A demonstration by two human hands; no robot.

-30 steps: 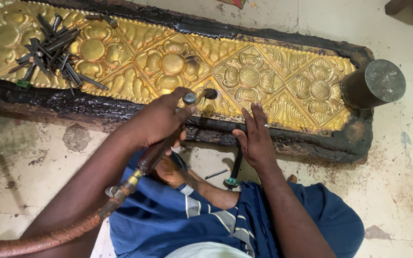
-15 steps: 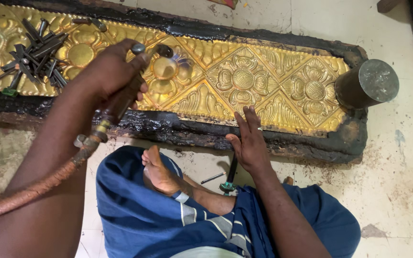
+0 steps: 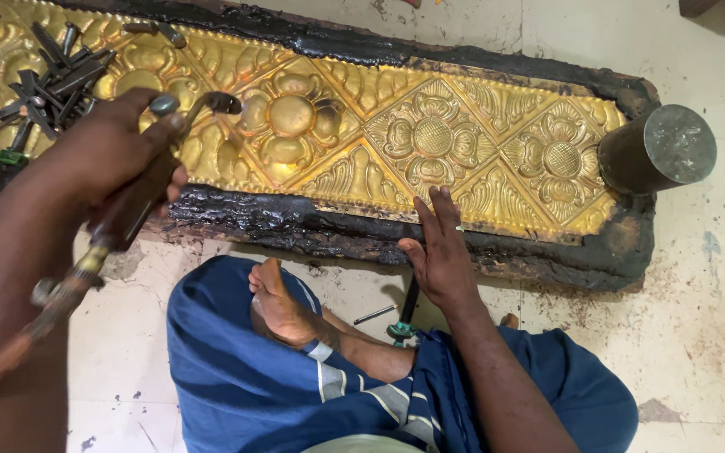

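A long embossed brass panel (image 3: 430,134) with flower patterns lies on a black pitch bed (image 3: 295,222) on the floor. My left hand (image 3: 115,159) is closed around a gas torch (image 3: 136,205), whose curved nozzle (image 3: 220,102) hangs over the left part of the panel. A reddish hose (image 3: 10,361) trails from the torch's handle along my forearm. My right hand (image 3: 438,247) rests flat, fingers spread, on the panel's near edge and the pitch. My bare foot (image 3: 279,306) and blue cloth lie below.
A pile of dark metal punches (image 3: 48,84) lies on the panel's left end. A dull metal cylinder (image 3: 660,151) stands at the right end. A punch and a green-tipped tool (image 3: 400,323) lie on the stained floor by my knee.
My left hand has carried the torch up and to the left, from the panel's near edge to over its left part. The right hand has stayed on the near edge.
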